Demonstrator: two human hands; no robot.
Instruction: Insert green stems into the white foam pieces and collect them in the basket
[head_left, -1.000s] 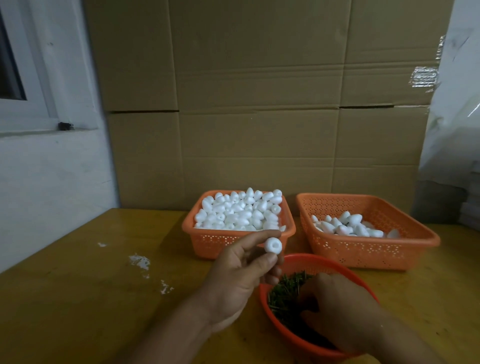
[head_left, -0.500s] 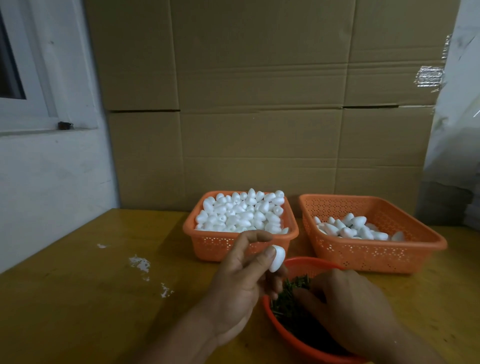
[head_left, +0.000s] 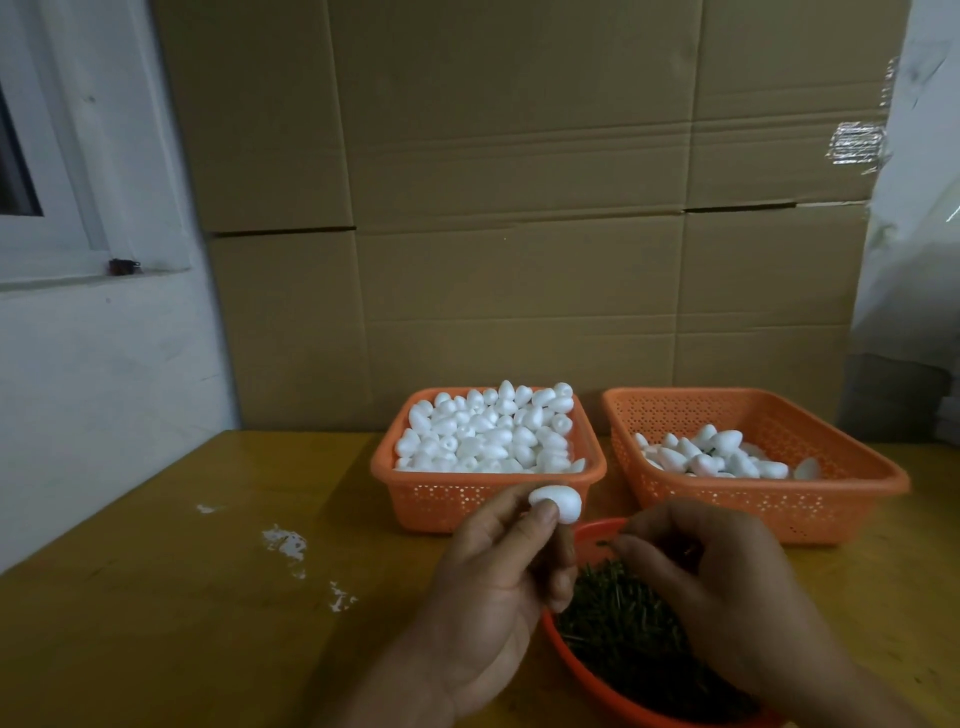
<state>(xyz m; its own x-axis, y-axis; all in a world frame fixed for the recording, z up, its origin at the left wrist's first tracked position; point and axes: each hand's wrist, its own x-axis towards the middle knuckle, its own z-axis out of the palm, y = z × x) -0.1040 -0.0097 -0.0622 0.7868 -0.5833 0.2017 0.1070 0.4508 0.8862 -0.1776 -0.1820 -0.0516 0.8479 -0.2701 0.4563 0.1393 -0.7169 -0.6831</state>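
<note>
Fingers (head_left: 545, 514) of the left hand (head_left: 498, 587) pinch a white foam piece (head_left: 556, 501) between thumb and fingertips, raised above the counter (head_left: 182, 597). Just right of it, the right hand (head_left: 711, 587) has its thumb and forefinger closed on a thin green stem (head_left: 605, 544), whose tip sits near the foam piece without touching it. Below both hands lies a red bowl (head_left: 582, 670) filled with green stems. Beyond the left fingers stands an orange basket (head_left: 467, 499) heaped with foam pieces; beyond the right fingers a second orange basket (head_left: 810, 509) holds fewer pieces.
</note>
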